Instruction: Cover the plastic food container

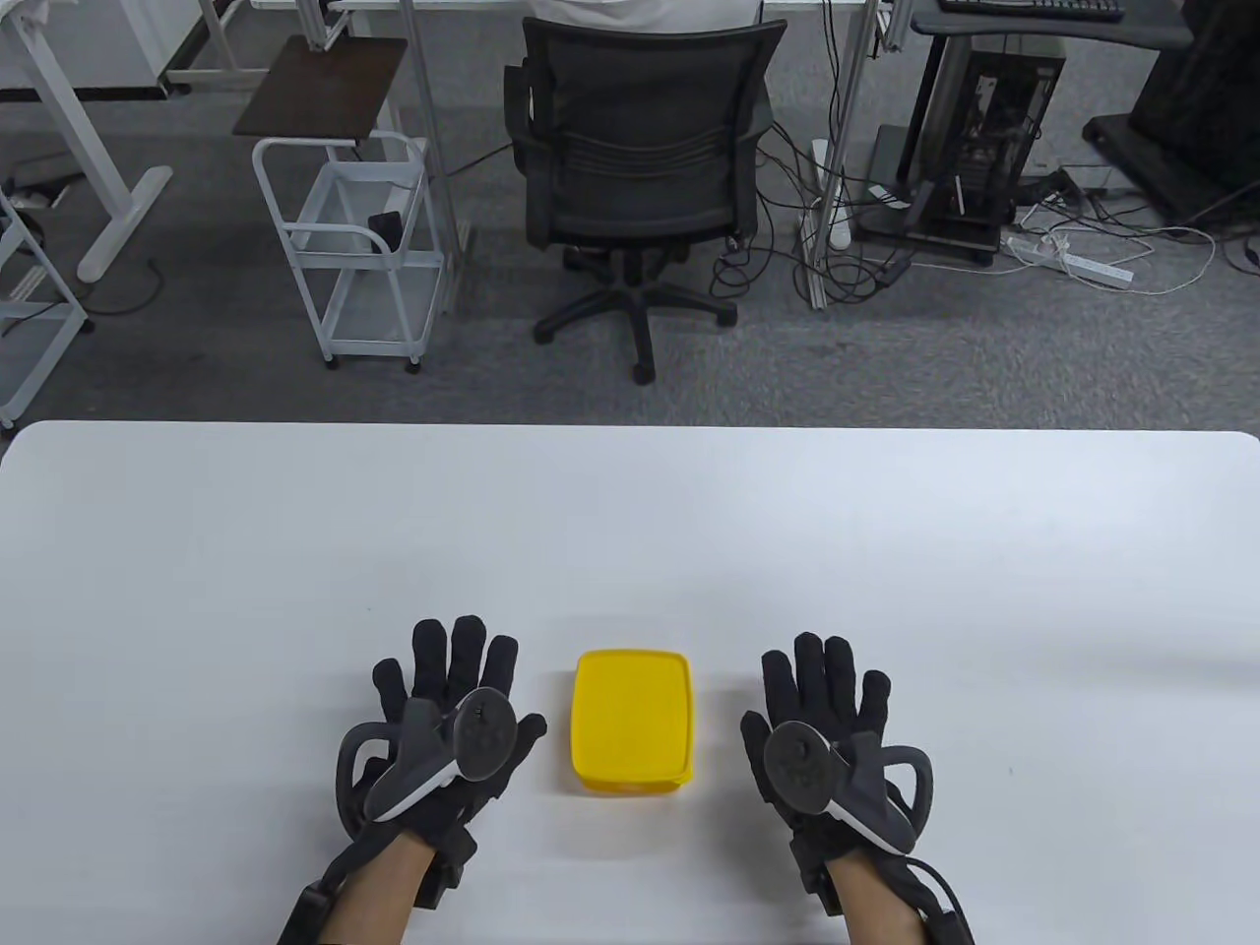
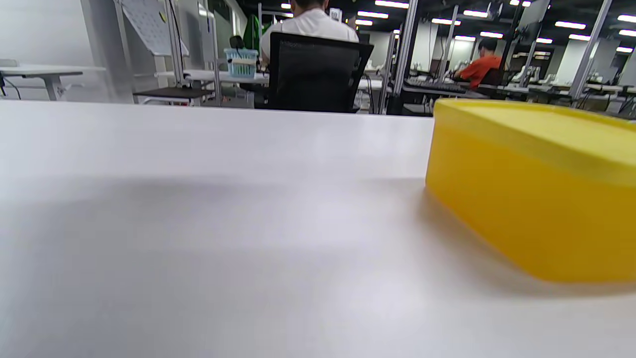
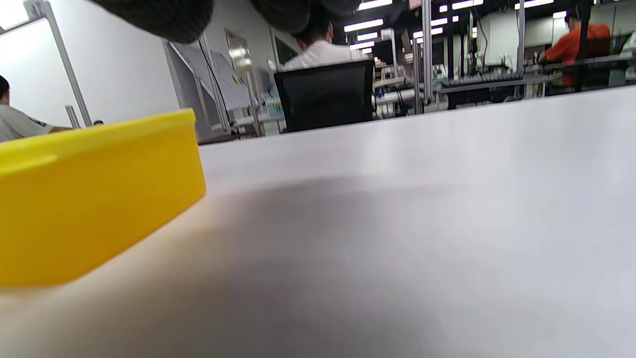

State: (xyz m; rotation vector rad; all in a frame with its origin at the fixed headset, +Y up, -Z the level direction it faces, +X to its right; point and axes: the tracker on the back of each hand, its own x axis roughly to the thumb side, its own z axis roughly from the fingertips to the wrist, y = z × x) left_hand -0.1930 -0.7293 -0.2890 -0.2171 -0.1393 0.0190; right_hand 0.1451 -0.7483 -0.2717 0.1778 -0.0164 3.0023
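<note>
Near the table's (image 1: 197,551) front edge, the left hand (image 1: 448,733) and right hand (image 1: 827,738) lie flat, fingers spread, holding nothing. Between them, apart from both, sits the yellow plastic food container (image 1: 631,721), lid on. Beyond the table stands an office chair (image 1: 640,167).

The yellow rectangular plastic container (image 2: 536,189) is cut off by the right edge in the left wrist view and by the left edge in the right wrist view, where it is blurred; its inside is hidden under the lid. Black gloved fingers (image 3: 164,15) show only as a blurred sliver at the top edge.
</note>
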